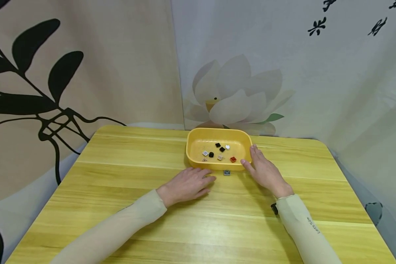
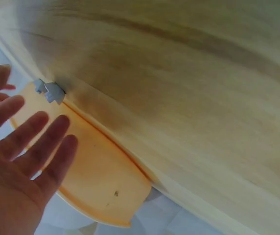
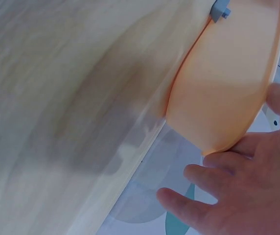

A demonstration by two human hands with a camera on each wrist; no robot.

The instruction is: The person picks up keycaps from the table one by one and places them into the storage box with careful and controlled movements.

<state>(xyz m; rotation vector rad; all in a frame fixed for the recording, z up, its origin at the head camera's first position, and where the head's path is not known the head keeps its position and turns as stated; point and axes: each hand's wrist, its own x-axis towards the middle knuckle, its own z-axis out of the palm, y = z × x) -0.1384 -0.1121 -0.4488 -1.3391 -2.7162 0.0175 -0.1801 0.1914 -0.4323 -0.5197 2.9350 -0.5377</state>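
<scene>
A shallow yellow tray (image 1: 193, 161) stands near the table's back edge, with several small black, white, clear and red plastic pieces in it. My right hand (image 1: 266, 174) holds the tray's near right corner, the thumb at the front rim and the fingers along the right end. My left hand (image 1: 189, 185) is palm down just in front of the tray, its fingers spread and loosely bent, holding nothing I can see. In front of the tray lies a small grey plastic piece (image 1: 227, 172). The left wrist view shows two grey pieces (image 2: 55, 93) close together there.
The wooden table (image 1: 118, 205) has rounded back corners. Right behind it hangs a printed cloth backdrop (image 1: 135, 66) with leaves and a pale flower. A black strap (image 1: 274, 209) shows at my right wrist.
</scene>
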